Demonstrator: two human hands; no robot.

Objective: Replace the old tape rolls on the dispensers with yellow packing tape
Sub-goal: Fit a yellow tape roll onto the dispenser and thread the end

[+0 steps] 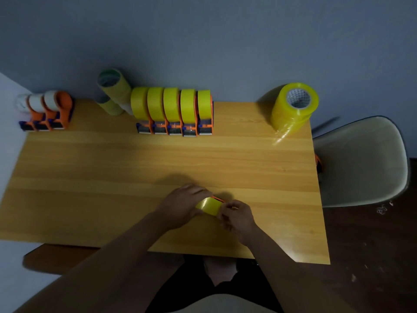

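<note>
Near the front edge of the desk (pixel 90 168), centre-right, both hands work one orange dispenser (pixel 218 199) loaded with a yellow tape roll (pixel 208 206). Left hand (pixel 181 205) wraps the roll from the left side, fingers curled over the top. Right hand (pixel 237 216) has fingers bent at the roll's right edge, looks like a pinch on the roll; exact contact point is blurred. Far centre: row of five dispensers (pixel 174 127) standing side by side, touching, each with a yellow roll. Far left corner: three dispensers with whitish rolls (pixel 42 109). Between those groups, against the wall: a few pale, used-looking tape cores (pixel 114 91), stacked loosely. Far right corner: stack of wrapped yellow tape rolls (pixel 293 109), tilted, loose wrap trailing onto the desk. White chair (pixel 361 161) just right of the desk.
</note>
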